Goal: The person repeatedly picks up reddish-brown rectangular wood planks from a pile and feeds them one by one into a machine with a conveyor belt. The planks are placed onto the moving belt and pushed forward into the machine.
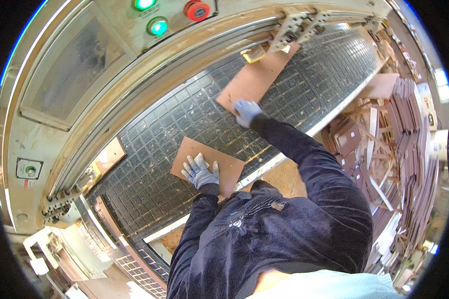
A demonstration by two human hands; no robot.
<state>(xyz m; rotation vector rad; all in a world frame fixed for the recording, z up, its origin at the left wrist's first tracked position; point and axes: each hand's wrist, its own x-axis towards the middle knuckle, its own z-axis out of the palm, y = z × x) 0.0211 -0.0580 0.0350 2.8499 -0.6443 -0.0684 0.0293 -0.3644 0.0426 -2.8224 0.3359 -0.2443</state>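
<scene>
My left hand [199, 171], in a pale grey-blue work glove, lies flat with spread fingers on a brown rectangular board [230, 168]. A small white label [202, 160] shows partly beneath those fingers. At the near end of a second, longer brown board [260, 74], my right hand [247, 112] is curled around the corner, slightly blurred. Both boards have small round holes and rest on the black gridded bed [161, 138] of a machine. The long board's far end reaches the yellow-edged clamp part [252, 56] under the rail.
A control panel bears green lit buttons [157, 27] and a red emergency stop button [197, 11]. Metal rails [153, 71] run along the bed's far side. Another board [110, 153] lies at the left end. Stacked brown panels [408, 142] stand at right, beside loose offcuts [381, 194].
</scene>
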